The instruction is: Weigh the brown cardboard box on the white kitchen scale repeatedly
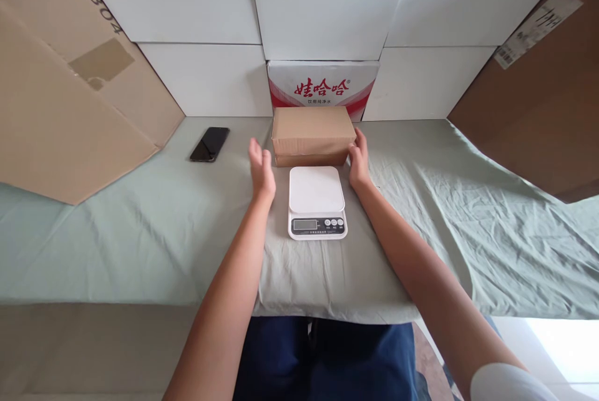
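Observation:
A brown cardboard box (313,123) sits behind a white digital kitchen scale (317,192). A seam or gap runs low across its front; I cannot tell if it is one box or two stacked. The scale's platform is bare and its display looks blank. To the left of the box, my left hand (262,170) is held upright with fingers stretched out, apart from the box and slightly blurred. My right hand (359,161) rests along the box's right end, touching it, with its fingers extended and partly hidden behind the corner.
A black phone (210,144) lies on the green cloth (140,239) to the left. Behind the brown box stands a red-and-white printed carton (322,86) against white panels (327,2). Large cardboard sheets (70,108) flank the left side, with another brown cardboard piece (538,101) on the right.

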Tool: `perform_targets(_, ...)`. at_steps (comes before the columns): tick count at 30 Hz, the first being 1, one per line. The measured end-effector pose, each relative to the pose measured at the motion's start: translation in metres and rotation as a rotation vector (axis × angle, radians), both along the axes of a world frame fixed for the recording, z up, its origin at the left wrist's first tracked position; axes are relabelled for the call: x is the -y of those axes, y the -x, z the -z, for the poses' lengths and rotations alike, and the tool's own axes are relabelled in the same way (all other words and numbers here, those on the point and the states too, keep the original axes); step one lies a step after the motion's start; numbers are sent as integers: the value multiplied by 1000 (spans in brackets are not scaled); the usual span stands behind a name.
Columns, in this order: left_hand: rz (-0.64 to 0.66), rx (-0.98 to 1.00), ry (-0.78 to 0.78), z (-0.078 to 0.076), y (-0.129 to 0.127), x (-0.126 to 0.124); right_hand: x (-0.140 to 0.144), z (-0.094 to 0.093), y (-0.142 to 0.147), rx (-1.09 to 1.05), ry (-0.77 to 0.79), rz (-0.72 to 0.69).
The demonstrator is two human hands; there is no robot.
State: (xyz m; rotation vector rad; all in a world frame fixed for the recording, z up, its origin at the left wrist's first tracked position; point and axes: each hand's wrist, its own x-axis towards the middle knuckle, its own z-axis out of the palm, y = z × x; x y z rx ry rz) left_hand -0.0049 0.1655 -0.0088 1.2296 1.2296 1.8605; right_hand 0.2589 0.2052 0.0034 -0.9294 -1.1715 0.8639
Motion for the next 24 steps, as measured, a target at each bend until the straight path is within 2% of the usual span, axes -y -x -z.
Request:
perform_targets(2, -149, 90, 8, -9, 16, 3, -5, 4, -17, -55, 47, 123)
perform_targets(3, -179, 125, 21, -13, 24, 4, -8, 6, -26, -72, 71, 166)
perform_targets(6, -169, 202, 75, -17, 37, 5, -13, 8, -45, -157, 143, 222)
perform_targets(11, 8, 209, 130, -12, 23, -1, -11, 7, -44, -187, 163, 160)
perform_targets(15, 210, 157, 165, -8, 11, -2, -7, 6, -32, -134, 143, 63)
perform_targets(18, 313, 110, 168, -7, 7, 0, -3, 5, -19, -95, 139, -31)
perform_targets(22, 386, 71, 126, -9, 0, 3, 6, 2, -2, -42, 63, -183)
perform_targets(24, 394, 71, 117, -10, -2, 3, 10, 1, 2, 21, 34, -194)
